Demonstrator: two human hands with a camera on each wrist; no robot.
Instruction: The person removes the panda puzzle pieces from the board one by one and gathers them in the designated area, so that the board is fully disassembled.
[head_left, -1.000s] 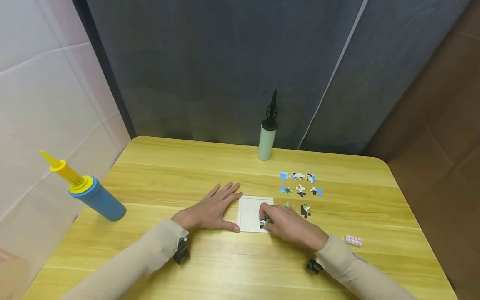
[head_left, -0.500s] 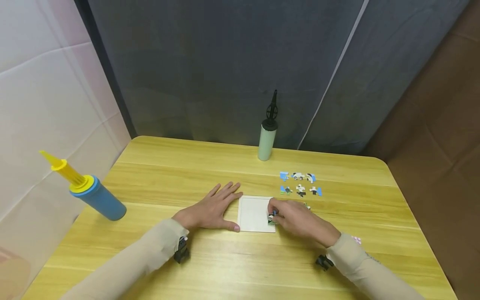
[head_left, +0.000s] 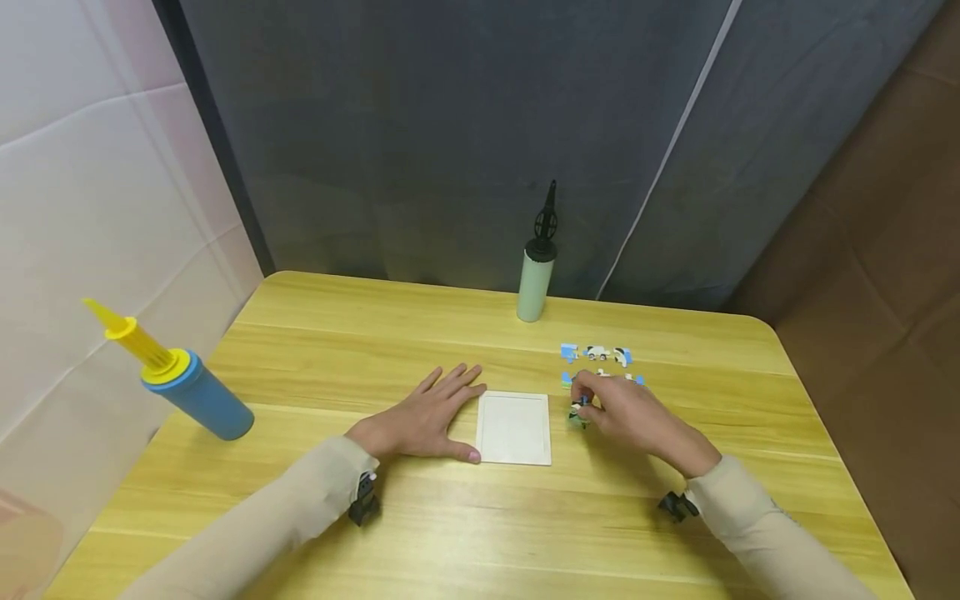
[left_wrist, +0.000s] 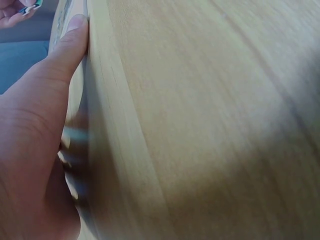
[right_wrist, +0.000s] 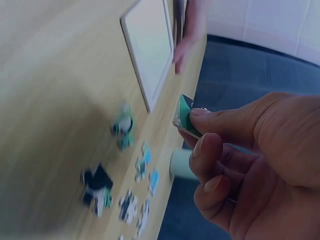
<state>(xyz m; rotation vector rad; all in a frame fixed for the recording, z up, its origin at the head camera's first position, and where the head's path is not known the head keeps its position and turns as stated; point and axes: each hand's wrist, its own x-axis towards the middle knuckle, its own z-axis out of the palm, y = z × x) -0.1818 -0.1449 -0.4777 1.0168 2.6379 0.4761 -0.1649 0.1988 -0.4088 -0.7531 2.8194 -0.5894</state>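
Observation:
My left hand rests palm down with spread fingers on the table, the tips of its index finger and thumb at the left edge of a square white puzzle tray. To the right of that tray, my right hand pinches a jigsaw piece between thumb and fingers. The piece shows green and dark print and is raised over the table in the right wrist view. Below it lie loose jigsaw pieces, including a green one and a black-and-white one. My right hand partly hides them in the head view.
More jigsaw pieces lie in rows beyond my right hand. A pale green hand pump with a black nozzle stands at the back edge. A blue and yellow hand pump stands at the left. Dark cloth hangs behind the table.
My right hand has lifted the jigsaw piece off the tray and carried it right, over the loose pieces. The right sleeve now covers the pink brick. My left hand has stayed put.

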